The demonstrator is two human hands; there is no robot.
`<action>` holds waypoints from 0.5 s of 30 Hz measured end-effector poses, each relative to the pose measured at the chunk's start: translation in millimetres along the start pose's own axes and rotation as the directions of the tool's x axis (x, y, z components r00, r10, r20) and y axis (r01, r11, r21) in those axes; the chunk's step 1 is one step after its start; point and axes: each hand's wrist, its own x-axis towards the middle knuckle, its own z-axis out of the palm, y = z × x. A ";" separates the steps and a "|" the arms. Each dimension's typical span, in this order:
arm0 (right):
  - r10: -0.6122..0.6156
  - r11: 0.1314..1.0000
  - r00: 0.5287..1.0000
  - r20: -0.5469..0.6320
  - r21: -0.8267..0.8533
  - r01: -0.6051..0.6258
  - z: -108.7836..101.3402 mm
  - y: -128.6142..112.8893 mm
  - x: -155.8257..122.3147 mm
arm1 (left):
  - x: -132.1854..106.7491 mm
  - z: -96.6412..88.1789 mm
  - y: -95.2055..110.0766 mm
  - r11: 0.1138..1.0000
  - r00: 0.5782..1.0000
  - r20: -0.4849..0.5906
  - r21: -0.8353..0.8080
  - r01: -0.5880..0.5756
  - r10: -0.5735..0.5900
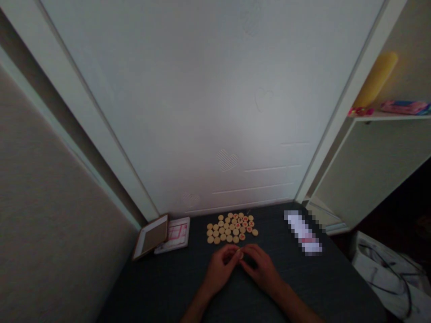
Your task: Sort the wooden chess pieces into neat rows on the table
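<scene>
Several round tan game pieces [230,228], some with red marks, lie in a cluster on the dark table [168,287] near the wall. Just in front of the cluster my left hand [220,269] and my right hand [261,267] rest on the table with their fingertips meeting. The fingers of both are curled in a pinch around one small pale piece [240,255] between them. Which hand bears it I cannot tell.
A shallow box with a brown inside [151,235] and a white folded board with red lines [177,233] lie at the table's back left. A blurred white item [303,233] lies at the right. A shelf [390,116] with a yellow cylinder stands at the far right, a white bag [387,269] below.
</scene>
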 end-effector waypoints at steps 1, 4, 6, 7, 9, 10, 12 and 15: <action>0.014 1.000 1.000 0.018 0.006 -0.014 -0.6 -0.6 0.4 | -0.5 -2.0 -0.5 1.000 1.000 0.012 0.000 0.004 -0.004; 0.060 0.998 0.996 0.066 0.022 -0.061 -2.2 -2.1 1.3 | -1.1 -6.0 -3.0 1.000 1.000 0.015 0.027 -0.003 0.002; 0.088 0.995 0.993 0.083 0.033 -0.091 -2.7 -2.9 1.3 | -1.1 -6.0 -4.6 0.999 1.000 -0.001 0.046 -0.015 0.015; 0.099 0.994 0.991 0.088 0.040 -0.103 -2.9 -3.3 1.3 | -1.1 -5.5 -5.1 0.999 1.000 -0.009 0.050 -0.019 0.019; 0.112 0.991 0.990 0.087 0.063 -0.118 -3.3 -4.6 1.4 | -1.5 -4.2 -4.9 0.999 1.000 -0.021 0.045 -0.017 0.018; 0.117 0.989 0.990 0.084 0.075 -0.123 -3.8 -5.3 1.6 | -1.8 -3.7 -4.2 0.999 1.000 -0.024 0.038 -0.015 0.016; 0.136 0.985 0.987 0.081 0.099 -0.144 -5.1 -6.7 2.4 | -2.9 -3.5 -2.0 1.000 1.000 -0.008 0.023 -0.018 0.018; 0.194 0.971 0.979 0.064 0.129 -0.201 -7.6 -7.5 4.1 | -5.0 -4.2 0.6 1.000 0.999 0.035 0.005 -0.031 0.030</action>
